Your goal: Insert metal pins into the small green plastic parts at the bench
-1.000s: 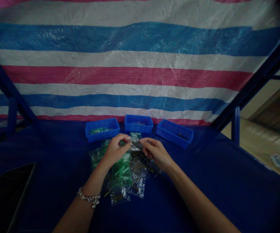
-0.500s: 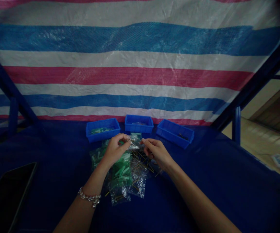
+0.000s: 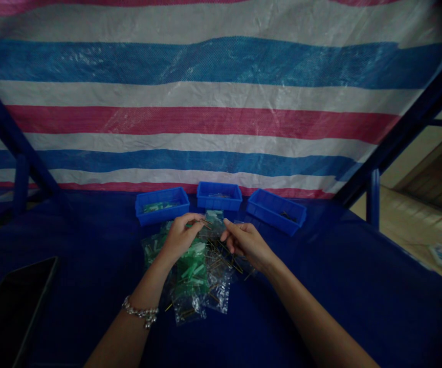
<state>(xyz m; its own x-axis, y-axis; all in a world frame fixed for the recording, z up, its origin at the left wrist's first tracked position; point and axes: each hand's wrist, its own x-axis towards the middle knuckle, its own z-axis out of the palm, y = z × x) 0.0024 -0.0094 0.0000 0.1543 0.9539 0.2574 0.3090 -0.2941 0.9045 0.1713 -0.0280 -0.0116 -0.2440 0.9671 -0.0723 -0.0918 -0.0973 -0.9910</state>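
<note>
My left hand (image 3: 183, 236) is closed, pinching a few thin brass-coloured pins (image 3: 207, 223) between thumb and fingertips. Opposite it, my right hand (image 3: 247, 244) is half curled, its thumb apart from the fingers, and nothing shows between them. A small clear zip bag (image 3: 215, 217) lies between and just beyond the hands. Below them spreads a pile of clear bags (image 3: 190, 302), some with green strips (image 3: 193, 270) inside. Loose thin brass-coloured rods (image 3: 236, 263) lie by the right hand's fingers.
Three blue bins stand along the back: the left bin (image 3: 139, 210) with greenish pieces, the middle bin (image 3: 219, 204), and the right bin (image 3: 267, 213) with small dark parts. A dark phone (image 3: 16, 306) lies at left on the blue table (image 3: 359, 286). Behind hangs a striped tarp (image 3: 205, 122).
My right hand's thumb and fingers have parted and moved slightly away from the left hand. The shiny clear plastic held up between the hands has lowered. My left hand has barely moved.
</note>
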